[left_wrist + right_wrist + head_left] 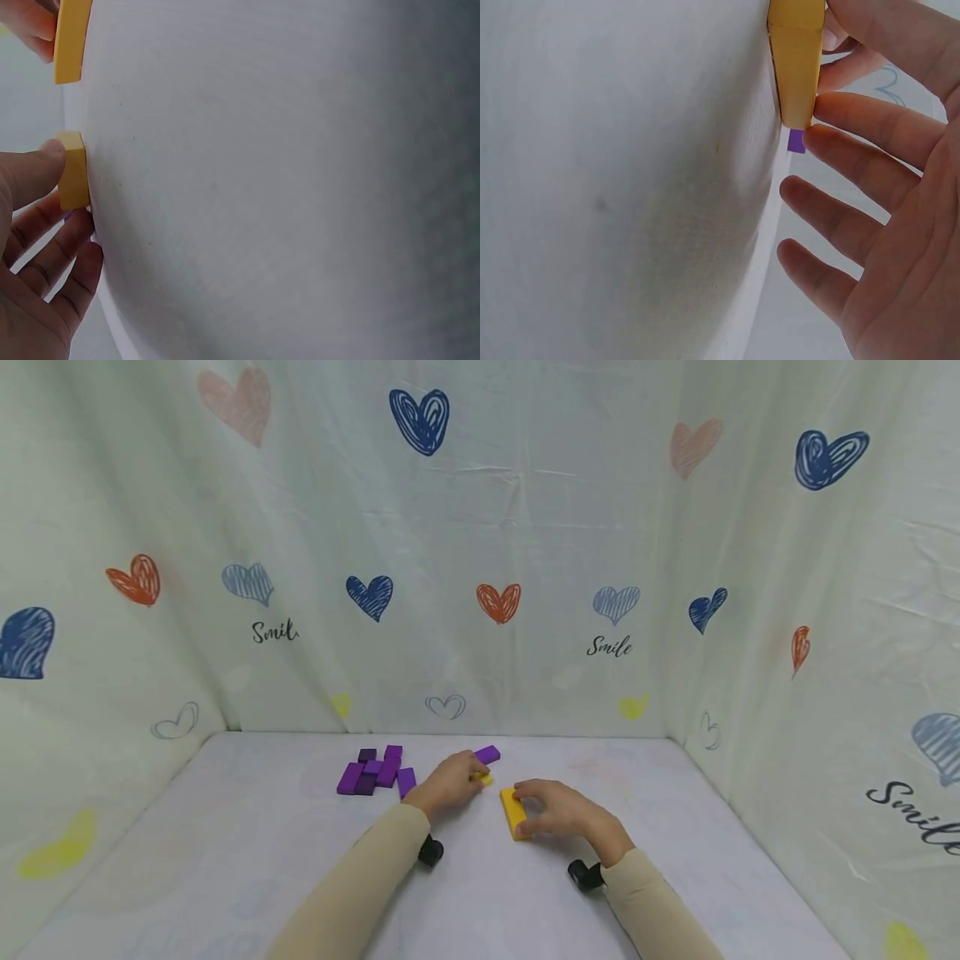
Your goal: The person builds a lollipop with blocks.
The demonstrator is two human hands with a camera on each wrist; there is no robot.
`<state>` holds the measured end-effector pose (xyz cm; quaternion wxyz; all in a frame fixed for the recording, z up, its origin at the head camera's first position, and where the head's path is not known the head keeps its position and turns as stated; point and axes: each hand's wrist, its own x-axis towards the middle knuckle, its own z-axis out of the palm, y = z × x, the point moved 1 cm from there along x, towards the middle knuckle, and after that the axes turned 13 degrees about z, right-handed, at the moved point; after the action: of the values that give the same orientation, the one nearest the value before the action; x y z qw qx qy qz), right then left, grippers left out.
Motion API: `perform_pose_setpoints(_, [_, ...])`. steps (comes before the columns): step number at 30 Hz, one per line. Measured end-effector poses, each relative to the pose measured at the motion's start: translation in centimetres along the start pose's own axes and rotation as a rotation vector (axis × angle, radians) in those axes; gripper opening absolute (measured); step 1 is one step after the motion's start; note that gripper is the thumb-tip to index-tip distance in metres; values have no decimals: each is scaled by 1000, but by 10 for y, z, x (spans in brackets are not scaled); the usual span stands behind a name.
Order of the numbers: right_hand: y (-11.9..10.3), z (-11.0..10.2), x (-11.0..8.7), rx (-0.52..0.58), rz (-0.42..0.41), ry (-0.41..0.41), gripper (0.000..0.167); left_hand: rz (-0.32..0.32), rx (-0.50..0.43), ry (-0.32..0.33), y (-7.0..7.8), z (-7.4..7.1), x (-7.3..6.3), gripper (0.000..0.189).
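Note:
My left hand (450, 781) pinches a small yellow block (73, 172) between thumb and fingers, low at the tabletop. To its right, a longer, flat yellow block (513, 814) lies on the white table, with my right hand (562, 814) holding it by thumb and front fingers. The right wrist view shows this longer yellow block (796, 67) up close, its index and middle fingertips touching it while the other fingers are spread. A gap separates the two yellow blocks. Just behind the left hand lies a purple block (487, 754).
Several purple blocks (350, 778) are grouped on the table left of my left hand, with another purple block (407, 781) close to that wrist. A white curtain (525, 677) printed with hearts rises behind and along both sides of the table (525, 910).

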<state>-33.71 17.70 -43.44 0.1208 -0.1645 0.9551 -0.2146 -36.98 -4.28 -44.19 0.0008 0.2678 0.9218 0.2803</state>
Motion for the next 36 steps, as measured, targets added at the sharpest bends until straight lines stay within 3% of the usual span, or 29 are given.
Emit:
perform_pose_setpoints(10, [-8,5,-3,-2,-2,-19,59,8,-67,-13,-4,-5,-8,23])
perform_pose_setpoints(16, [-19,9,-5,-83,-40,-56,61,23,-73,-36,-4,-9,-18,21])
perform_pose_setpoints(22, [-32,14,-8,-151,-71,-22,64,20,-81,-69,-4,-15,-24,21])
perform_pose_setpoints(36, [-59,27,-18,-179,-104,32,64,45,-85,-102,-2,-19,-40,20])
